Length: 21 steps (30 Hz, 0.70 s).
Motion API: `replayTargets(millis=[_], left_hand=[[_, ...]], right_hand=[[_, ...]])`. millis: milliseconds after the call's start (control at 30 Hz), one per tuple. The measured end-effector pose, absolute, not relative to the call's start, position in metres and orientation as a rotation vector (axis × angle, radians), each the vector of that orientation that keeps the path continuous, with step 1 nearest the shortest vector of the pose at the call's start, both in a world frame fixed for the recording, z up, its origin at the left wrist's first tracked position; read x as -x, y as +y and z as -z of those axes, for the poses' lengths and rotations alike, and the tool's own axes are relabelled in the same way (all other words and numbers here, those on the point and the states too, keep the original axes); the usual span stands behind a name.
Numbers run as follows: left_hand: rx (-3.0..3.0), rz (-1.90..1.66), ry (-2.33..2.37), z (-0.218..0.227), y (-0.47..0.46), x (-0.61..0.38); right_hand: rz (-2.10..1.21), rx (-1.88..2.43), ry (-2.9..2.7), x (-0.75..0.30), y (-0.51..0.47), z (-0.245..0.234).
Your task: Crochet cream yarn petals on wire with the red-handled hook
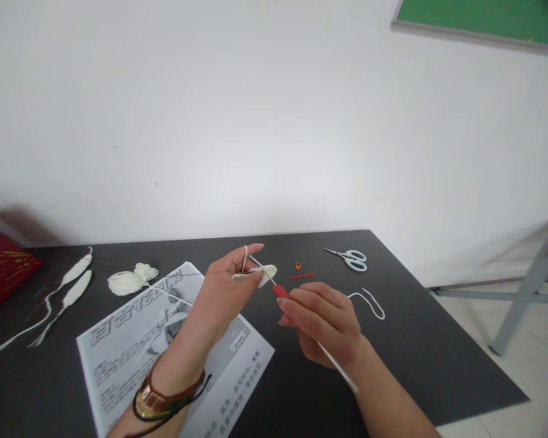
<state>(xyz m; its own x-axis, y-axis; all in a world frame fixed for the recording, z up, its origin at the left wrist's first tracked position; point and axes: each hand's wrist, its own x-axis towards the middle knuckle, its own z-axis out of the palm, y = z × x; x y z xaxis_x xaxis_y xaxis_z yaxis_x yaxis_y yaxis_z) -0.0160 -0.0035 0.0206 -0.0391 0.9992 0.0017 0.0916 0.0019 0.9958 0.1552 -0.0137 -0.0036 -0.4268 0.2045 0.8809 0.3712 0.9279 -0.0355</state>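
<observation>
My left hand (231, 286) pinches a small white crocheted piece (268, 275), with white yarn looped over its raised index finger. In my right hand (326, 319) is a crochet hook (281, 292) with a red handle, gripped like a pen. Its thin metal shaft reaches to the crocheted piece and the yarn by the left fingers. A white strand hangs out below my right hand. From the left hand the yarn runs back to a small white yarn bundle (126, 282) on the left of the table.
A printed sheet (119, 365) lies under my left arm on the black table (310, 389). Two white crocheted pieces (77, 289) with tails lie left, by a red box (4, 267). Scissors (349, 258), an orange stitch marker (298, 266), a red needle (302, 275) and a yarn scrap (377, 307) lie right.
</observation>
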Motion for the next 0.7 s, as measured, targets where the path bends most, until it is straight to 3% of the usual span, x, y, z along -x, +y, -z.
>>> replayTargets(millis=[233,333,500,700], left_hand=[[-1.013,-1.387,1.025,-0.024,-0.007,0.014],[-0.825,-1.393,0.88,-0.026,-0.008,0.015],[-0.629,-1.334,0.756,-0.028,-0.008,0.014],[-0.846,-1.587,0.937,-0.023,-0.013,0.006]], right_hand=[[-0.359,0.532,-1.707,-0.161,-0.005,0.0],[-0.434,0.514,-1.696,-0.163,-0.005,0.001],[-0.067,0.418,-1.883,-0.164,-0.008,0.005],[0.458,0.44,-2.037,-0.159,-0.016,0.004]])
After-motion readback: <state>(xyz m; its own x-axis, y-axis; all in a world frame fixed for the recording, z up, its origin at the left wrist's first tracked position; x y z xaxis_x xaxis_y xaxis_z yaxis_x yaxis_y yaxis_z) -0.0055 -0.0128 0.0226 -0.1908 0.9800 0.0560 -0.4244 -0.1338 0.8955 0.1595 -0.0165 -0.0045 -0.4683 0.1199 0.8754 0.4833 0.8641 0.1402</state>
